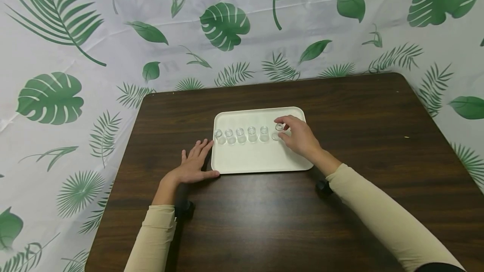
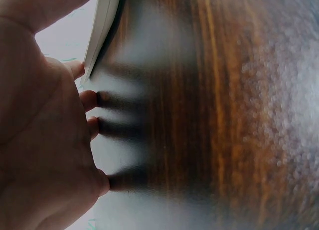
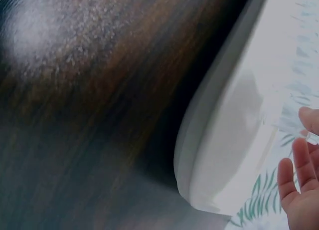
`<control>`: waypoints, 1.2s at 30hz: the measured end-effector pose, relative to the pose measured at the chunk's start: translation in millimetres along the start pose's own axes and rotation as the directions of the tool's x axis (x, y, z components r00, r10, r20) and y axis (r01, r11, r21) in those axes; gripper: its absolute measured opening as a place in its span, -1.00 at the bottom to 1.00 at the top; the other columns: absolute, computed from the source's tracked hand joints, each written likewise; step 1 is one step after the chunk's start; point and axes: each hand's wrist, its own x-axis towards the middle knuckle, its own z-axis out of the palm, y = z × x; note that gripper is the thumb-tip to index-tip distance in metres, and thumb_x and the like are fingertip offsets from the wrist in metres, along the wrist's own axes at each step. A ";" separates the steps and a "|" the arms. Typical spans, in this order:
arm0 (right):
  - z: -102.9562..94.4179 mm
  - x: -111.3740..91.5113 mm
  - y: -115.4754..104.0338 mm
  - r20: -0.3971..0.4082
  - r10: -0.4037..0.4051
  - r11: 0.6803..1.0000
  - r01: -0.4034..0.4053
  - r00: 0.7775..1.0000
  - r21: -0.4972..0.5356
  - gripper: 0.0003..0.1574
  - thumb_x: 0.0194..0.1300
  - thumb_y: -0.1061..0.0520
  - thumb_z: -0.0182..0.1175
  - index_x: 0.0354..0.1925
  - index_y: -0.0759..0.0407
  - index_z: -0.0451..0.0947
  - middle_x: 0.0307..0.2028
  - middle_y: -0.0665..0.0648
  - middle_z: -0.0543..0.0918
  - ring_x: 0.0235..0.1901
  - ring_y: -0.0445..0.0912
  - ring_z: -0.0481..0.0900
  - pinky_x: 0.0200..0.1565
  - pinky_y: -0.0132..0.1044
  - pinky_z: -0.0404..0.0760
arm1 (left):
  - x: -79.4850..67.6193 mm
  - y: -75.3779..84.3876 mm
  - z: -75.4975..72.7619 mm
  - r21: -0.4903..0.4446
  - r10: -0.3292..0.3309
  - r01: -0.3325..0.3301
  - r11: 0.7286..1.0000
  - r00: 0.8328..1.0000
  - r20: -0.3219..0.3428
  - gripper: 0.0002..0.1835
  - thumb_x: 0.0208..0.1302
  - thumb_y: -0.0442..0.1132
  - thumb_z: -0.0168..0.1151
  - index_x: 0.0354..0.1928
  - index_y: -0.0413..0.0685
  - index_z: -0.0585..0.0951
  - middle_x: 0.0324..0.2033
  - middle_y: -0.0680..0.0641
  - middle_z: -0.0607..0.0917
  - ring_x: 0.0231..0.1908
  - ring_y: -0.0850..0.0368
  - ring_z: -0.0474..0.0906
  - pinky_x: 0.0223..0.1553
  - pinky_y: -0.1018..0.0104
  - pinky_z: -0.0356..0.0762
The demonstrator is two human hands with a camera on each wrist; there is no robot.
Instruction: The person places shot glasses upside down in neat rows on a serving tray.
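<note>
A white tray (image 1: 249,158) lies on the table with a row of small clear glass jars (image 1: 240,135) across it. At the right end of the row, my right hand (image 1: 298,137) pinches another small glass jar (image 1: 279,127) between thumb and fingers. In the right wrist view only part of that hand (image 3: 304,175) shows, with a sliver of clear glass at its fingertips. My left hand (image 1: 193,165) rests spread at the tray's left edge, thumb near the front corner. The left wrist view shows this hand's palm (image 2: 45,110) and its fingertips on the table.
The dark wood-grain table (image 1: 257,221) extends around the tray on all sides. Behind it hangs a white cloth (image 1: 264,41) printed with green leaves. A raised rim runs around the tray.
</note>
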 end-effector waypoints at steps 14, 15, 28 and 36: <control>7.2 -0.3 1.3 -0.013 -0.016 1.000 0.017 1.000 0.003 -0.52 0.18 0.26 0.30 0.10 0.10 0.54 -0.04 0.08 0.62 -0.19 -0.02 0.57 -0.08 -0.08 0.47 | 1.0 -1.4 -0.2 -0.012 -0.003 0.003 1.000 1.000 -0.002 0.12 0.13 0.32 0.22 0.53 0.12 -0.19 0.50 -0.13 -0.19 0.47 -0.17 -0.39 0.21 -0.47 -0.47; 7.5 -0.1 1.5 -0.016 -0.021 1.000 0.022 1.000 0.004 -0.51 0.18 0.26 0.30 0.10 0.10 0.54 -0.03 0.08 0.62 -0.19 -0.02 0.57 -0.07 -0.08 0.47 | 0.9 -1.3 -0.4 -0.013 -0.006 0.006 1.000 1.000 0.000 0.12 0.13 0.32 0.22 0.53 0.13 -0.20 0.50 -0.12 -0.19 0.47 -0.15 -0.39 0.21 -0.46 -0.47; 5.1 -5.9 3.6 -0.032 0.007 1.000 -0.006 0.999 0.031 -0.37 0.10 0.23 0.36 0.17 0.08 0.47 -0.01 0.10 0.54 -0.17 -0.01 0.57 -0.13 -0.09 0.49 | 0.8 -1.8 0.5 -0.012 -0.007 0.007 1.000 1.000 0.005 0.12 0.12 0.33 0.22 0.53 0.13 -0.19 0.50 -0.12 -0.19 0.47 -0.14 -0.40 0.21 -0.46 -0.47; -7.5 -11.2 8.3 -0.143 0.008 0.997 0.002 0.990 0.072 -0.42 0.10 0.22 0.38 0.13 0.12 0.51 -0.10 0.11 0.56 -0.32 -0.06 0.52 -0.22 -0.13 0.47 | 1.2 -2.0 -0.1 -0.013 -0.013 0.013 1.000 1.000 0.012 0.12 0.12 0.33 0.22 0.53 0.14 -0.20 0.50 -0.11 -0.20 0.47 -0.14 -0.40 0.21 -0.46 -0.47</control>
